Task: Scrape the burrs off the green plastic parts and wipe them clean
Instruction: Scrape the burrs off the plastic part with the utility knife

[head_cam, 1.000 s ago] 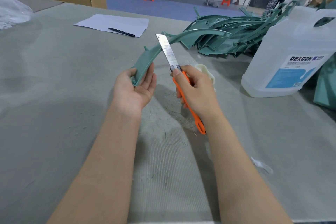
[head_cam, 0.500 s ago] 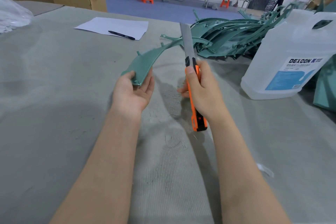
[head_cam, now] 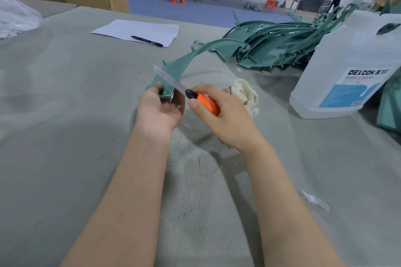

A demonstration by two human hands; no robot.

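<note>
Since half a second ago, the orange utility knife (head_cam: pixel 205 102), gripped in the right hand (head_cam: pixel 223 119), is swinging down, its blade lying across the curved green plastic part (head_cam: pixel 186 62) whose near end the left hand (head_cam: pixel 159 110) is gripping above the table (head_cam: pixel 65 115).

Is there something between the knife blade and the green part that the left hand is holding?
Nothing visible. The blade of the knife in the right hand lies directly across the green part, near the left hand.

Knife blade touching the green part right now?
Touching. Head view: the blade lies across the green part near the end the left hand holds, no gap visible.
</note>
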